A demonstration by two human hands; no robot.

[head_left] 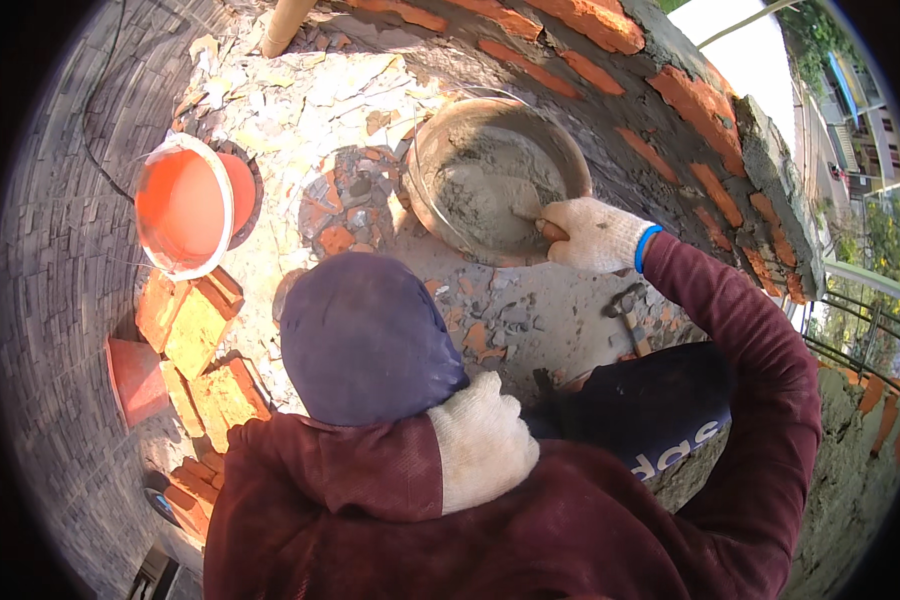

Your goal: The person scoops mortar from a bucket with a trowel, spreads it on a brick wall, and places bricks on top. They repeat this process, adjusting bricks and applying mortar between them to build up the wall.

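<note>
My right hand (595, 235), in a white knit glove with a blue cuff, grips the wooden handle of a trowel (550, 230) at the near right rim of a round basin (417, 195). Wet grey mortar (480, 185) fills much of the basin, and the trowel's blade is partly sunk in it. Close to my body, beside my dark-clad knee (365, 340), my left hand (487, 443) is curled in a matching glove. Its fingers bend out of sight, so whatever they may hold is hidden.
A hammer (630, 320) lies on the ground right of my knee. An orange bucket (182, 205) stands at the left, above stacked bricks (198, 330). Broken tile and brick rubble (340, 95) covers the ground. A rough brick wall (695, 120) rises behind the basin.
</note>
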